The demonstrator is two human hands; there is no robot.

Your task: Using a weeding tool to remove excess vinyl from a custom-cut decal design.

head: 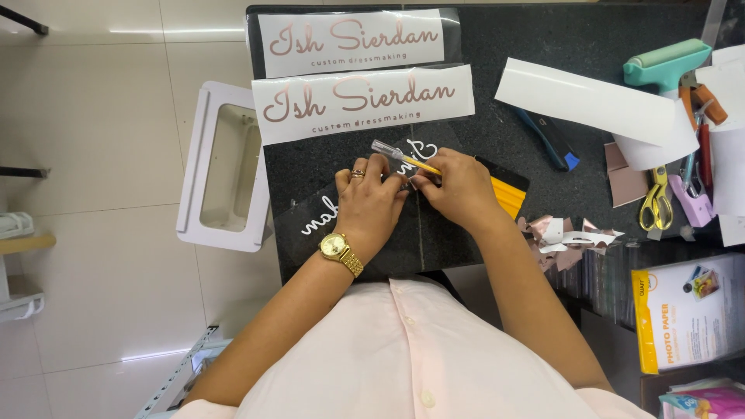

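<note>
Fingers (380,167) of the left hand (371,203) press flat on a black vinyl sheet (353,233) with white script lettering, holding it down on the dark stone counter (590,35) rather than closing around anything. The right hand (458,188) has its fingers curled tight around a yellow craft knife (405,158) with a clear cap end, the tool slanting up and to the left across the sheet, its tip hidden between the two hands. The sheet lies at the near edge of the counter, directly under both hands, tilted so the lettering runs upward to the right. A gold wristwatch (340,252) sits on the left wrist and a ring (358,174) on one finger.

Just beyond the hands lie two white sign strips (365,97) with rose-gold script, one above the other. A yellow squeegee (508,194) rests just beside the right hand, partly under it. Peeled scraps of rose-gold vinyl (563,237) lie near the right forearm. Farther right are a curled white paper roll (597,105), a blue-handled cutter (551,140), a teal roller (667,62), yellow-handled scissors (657,202) and a pack of photo paper (683,310) on a lower shelf. A white plastic stool (225,167) stands on the tiled floor at the left of the counter.
</note>
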